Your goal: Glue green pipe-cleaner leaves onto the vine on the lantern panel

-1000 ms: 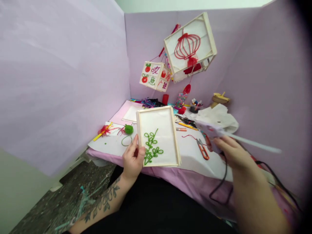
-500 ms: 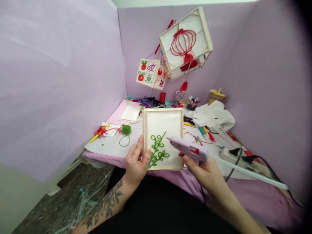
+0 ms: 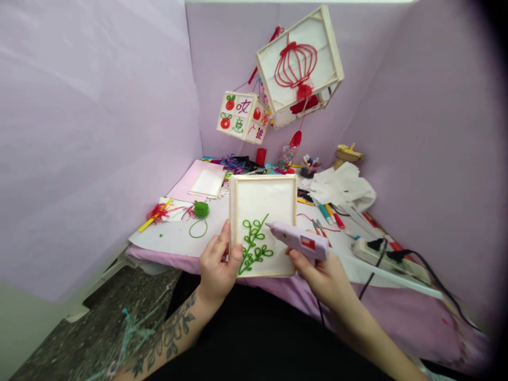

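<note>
My left hand (image 3: 219, 262) grips the lower left edge of a white panel in a pale wooden frame (image 3: 266, 198), thumb in front. Green yarn (image 3: 254, 248) lies on the panel's lower left part, shaped as a branching stem with looped leaves. My right hand (image 3: 321, 275) is wrapped around a lilac hot glue gun (image 3: 299, 239). Its nozzle points left, at the upper part of the stem; whether the tip touches the panel I cannot tell. A green yarn ball (image 3: 201, 209) rests on the table to the left, with a loose strand curling from it.
Two decorated box lanterns, a large one (image 3: 298, 63) and a smaller one (image 3: 243, 117), hang ahead. On the right are crumpled white paper (image 3: 342, 185), markers (image 3: 328, 214), scissors (image 3: 318, 227) and a power strip (image 3: 391, 259) with black cables. Another framed panel (image 3: 207, 182) lies at the back left.
The glue gun's nozzle has moved slightly left across the panel, closer to the green stem. My left hand keeps its hold on the frame. The whole view has shifted a little.
</note>
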Motion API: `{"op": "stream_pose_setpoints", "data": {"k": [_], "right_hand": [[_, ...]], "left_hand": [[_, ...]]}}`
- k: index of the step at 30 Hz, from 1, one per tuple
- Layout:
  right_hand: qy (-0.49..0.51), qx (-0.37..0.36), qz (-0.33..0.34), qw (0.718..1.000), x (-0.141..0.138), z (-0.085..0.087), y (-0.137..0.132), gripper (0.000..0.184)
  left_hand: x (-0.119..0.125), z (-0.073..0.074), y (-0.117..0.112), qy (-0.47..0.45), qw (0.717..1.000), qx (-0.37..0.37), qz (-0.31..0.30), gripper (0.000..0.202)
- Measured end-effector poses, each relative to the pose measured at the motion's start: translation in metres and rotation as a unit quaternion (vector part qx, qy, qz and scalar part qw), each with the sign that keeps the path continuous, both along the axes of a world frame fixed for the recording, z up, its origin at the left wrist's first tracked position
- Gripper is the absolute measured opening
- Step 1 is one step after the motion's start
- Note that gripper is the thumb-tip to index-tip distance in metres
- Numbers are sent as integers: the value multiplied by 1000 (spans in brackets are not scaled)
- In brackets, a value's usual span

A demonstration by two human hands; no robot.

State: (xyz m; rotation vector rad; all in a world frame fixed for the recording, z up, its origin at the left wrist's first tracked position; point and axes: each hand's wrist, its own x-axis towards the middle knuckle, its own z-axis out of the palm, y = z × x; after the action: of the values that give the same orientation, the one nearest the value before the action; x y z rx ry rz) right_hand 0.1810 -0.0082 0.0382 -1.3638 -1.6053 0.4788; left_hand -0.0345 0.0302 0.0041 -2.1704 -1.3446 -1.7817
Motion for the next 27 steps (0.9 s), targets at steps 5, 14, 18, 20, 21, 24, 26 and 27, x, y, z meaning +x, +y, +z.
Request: {"op": "stream_pose_setpoints", "data": {"k": [5,14,18,20,21,24,26,27], "right_hand": [[-1,-4,-7,1000,0,-1,1,26],[3,18,-8,1000,-2,1,4,24],[10,27,-7,1000,-3,0,4,26],[9,27,-9,1000,-3,-1,4,27],[8,26,-9,1000,-2,-1,4,27],[4,22,-11,1000,-1,-2,5,28],[3,19,-9,1000,-1,-3,4,28],[5,18,-9,1000,-1,-3,4,29]], "left_hand": [[0,-1,0,-7,1000,8,-11,49],[0,-1,1,-11,1000,16,-15,49],[1,-1,0,-9,999,25,-18,50],[1,-1,0,-9,1000,24,-18,49],[1,-1,0,-10,999,24,-18,49],[1,-1,0,-10,1000,23,-16,50],[1,-1,0,-8,1000,22,-14,50],[1,-1,0,-8,1000,23,-13,50]]}}
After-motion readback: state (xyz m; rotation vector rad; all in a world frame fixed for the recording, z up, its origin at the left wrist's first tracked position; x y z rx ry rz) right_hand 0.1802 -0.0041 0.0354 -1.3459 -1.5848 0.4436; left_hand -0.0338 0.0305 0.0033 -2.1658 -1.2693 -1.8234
